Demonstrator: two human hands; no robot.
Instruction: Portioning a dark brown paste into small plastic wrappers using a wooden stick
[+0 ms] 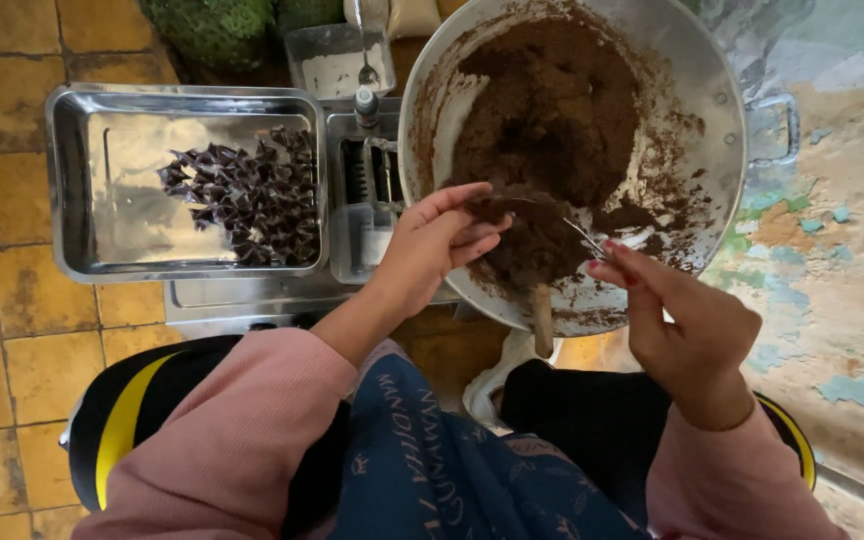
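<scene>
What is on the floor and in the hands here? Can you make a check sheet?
Surface: yellow tiled floor, paint peeling at right.
Job's things: big metal pan of brown paste; steel tray holding dark folded packets.
Clutter: clear plastic tub with a spoon; wooden handle.
Grips: left hand cupped with paste; right hand pinching a thin metal tool.
Cables: nothing seen.
Surroundings: green bundles at top.

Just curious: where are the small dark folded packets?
In the head view, the dark packets lie piled in the steel tray on the left, beside the big metal bowl.
</scene>
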